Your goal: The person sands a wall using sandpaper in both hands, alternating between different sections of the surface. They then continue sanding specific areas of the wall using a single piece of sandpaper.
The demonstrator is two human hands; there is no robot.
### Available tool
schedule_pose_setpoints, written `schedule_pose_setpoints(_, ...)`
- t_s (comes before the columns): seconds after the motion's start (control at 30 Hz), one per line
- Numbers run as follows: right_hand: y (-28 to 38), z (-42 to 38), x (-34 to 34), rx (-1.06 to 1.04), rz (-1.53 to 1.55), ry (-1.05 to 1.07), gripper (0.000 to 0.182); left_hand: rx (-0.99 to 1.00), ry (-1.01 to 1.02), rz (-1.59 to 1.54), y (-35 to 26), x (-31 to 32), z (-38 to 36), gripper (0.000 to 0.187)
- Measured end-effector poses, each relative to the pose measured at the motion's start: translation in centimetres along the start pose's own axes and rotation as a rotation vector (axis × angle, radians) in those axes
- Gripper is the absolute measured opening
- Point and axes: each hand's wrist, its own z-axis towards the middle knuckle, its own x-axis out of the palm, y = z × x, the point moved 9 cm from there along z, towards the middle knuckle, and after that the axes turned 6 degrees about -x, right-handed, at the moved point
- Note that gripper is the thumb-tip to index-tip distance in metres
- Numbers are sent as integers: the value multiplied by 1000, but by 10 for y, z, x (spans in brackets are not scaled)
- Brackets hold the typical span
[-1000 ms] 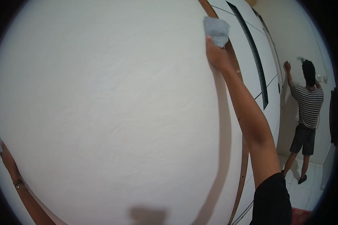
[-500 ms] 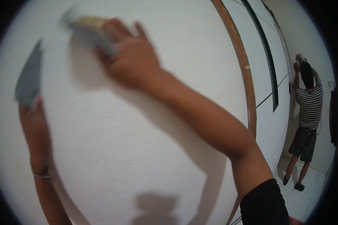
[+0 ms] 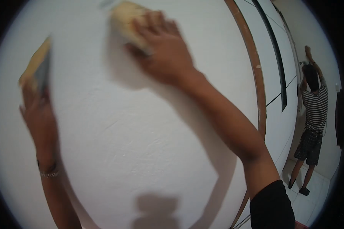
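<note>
My right hand is closed around a yellowish, flat piece, blurred by motion, against the white wall. A small grey shape at its upper left is too smeared to make out. On the left, my left hand grips the lower end of a second piece, yellowish on one face and grey on the other, its pointed end upward. Faint scratches and ridges show on the wall below my right hand.
A brown vertical strip and a dark strip run down the wall to the right. Beyond them a person in a striped shirt stands on the tiled floor, arms raised to another wall.
My right hand has moved right with its piece, whose yellowish face now shows more. The left piece has turned, exposing its yellowish face. The other person's one arm reaches higher.
</note>
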Motion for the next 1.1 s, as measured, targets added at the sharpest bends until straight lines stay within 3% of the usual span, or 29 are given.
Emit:
schedule_pose_setpoints(0.07, 29, 42, -20, -36, 73, -109, 48, -50, 76, -47, -37, 1, 27, 42)
schedule_pose_setpoints(0.13, 24, 65, 6, 89, 261, 254, 49, -67, 49, 19, -38, 9, 52, 46)
schedule_pose_setpoints(0.17, 23, 66, 19, 134, 317, 375, 50, -135, 128, -122, -19, 19, 63, 45)
schedule_pose_setpoints(0.2, 15, 66, 31, 108, 354, 325, 49, -200, 208, -268, 1, 31, 69, 45)
schedule_pose_setpoints(0.23, 9, 64, 40, 85, 388, 279, 48, -119, 243, -284, 36, 55, 69, 44)
schedule_pose_setpoints(0.27, -13, 51, 38, 126, 342, 291, 48, -25, 153, -319, 87, 70, 60, 42)
schedule_pose_setpoints(0.3, -49, 26, 44, 286, 408, 306, 37, 71, 64, -346, 138, 85, 49, 41)
schedule_pose_setpoints(0.33, -77, 11, 21, 191, 385, 54, 36, -87, 79, -463, 194, 88, 26, 45)
schedule_pose_setpoints(0.37, -123, -28, 23, 636, 444, 302, 38, -83, 80, -469, 211, 86, 13, 45)
schedule_pose_setpoints(0.4, -163, -50, 10, 616, 417, 46, 37, -256, 153, -548, 244, 91, 2, 45)
schedule_pose_setpoints(0.43, -195, -74, -7, 607, 111, -59, 46, -435, 223, -616, 275, 94, -11, 46)
schedule_pose_setpoints(0.53, -217, -85, 11, 842, -57, 289, 64, -993, 422, -778, 349, 95, -54, 49)
schedule_pose_setpoints(0.6, -159, -42, 7, 867, 65, 147, 61, -875, 420, -715, 324, 105, -25, 56)
schedule_pose_setpoints(0.63, -123, -26, 26, 974, 367, 255, 58, -677, 291, -537, 293, 97, -2, 54)
schedule_pose_setpoints(0.7, -12, 37, 20, 562, 509, 227, 39, -348, 133, -337, 167, 51, 26, 47)
schedule_pose_setpoints(0.73, 42, 60, 29, 83, 141, 315, 49, -211, 99, -312, 105, 30, 33, 43)
schedule_pose_setpoints(0.77, 76, 71, 18, 18, 291, 336, 52, -78, 61, -286, 44, 8, 38, 39)
schedule_pose_setpoints(0.8, 100, 74, 24, -30, 217, 286, 55, 213, -197, 10, 0, -9, 28, 36)
schedule_pose_setpoints(0.83, 102, 75, 21, -42, 279, 299, 54, 211, -195, 7, -6, -15, 29, 36)
schedule_pose_setpoints(0.87, 104, 76, 18, -53, 341, 313, 53, 143, -55, -187, -4, -15, 34, 36)
schedule_pose_setpoints(0.9, 95, 75, 11, -158, 179, -12, 44, 76, 88, -381, 0, -11, 37, 35)
schedule_pose_setpoints(0.93, 74, 64, 11, -77, 258, 3, 44, -62, 275, -607, 17, 7, 32, 37)
schedule_pose_setpoints(0.97, 53, 54, 11, 5, 336, 13, 47, -186, 208, -603, 45, 11, 30, 38)
schedule_pose_setpoints(1.0, 18, 35, 12, 131, 279, 144, 49, -247, 192, -697, 73, 13, 25, 41)
schedule_pose_setpoints(1.03, -26, 12, 18, 360, 479, 324, 56, -225, 119, -584, 118, 26, 14, 45)
schedule_pose_setpoints(1.07, -66, -27, 14, 766, 557, 541, 64, 61, 238, -277, 187, 64, -3, 47)
schedule_pose_setpoints(1.1, -111, -54, 3, 822, 446, 404, 67, -228, 382, -520, 251, 77, -16, 51)
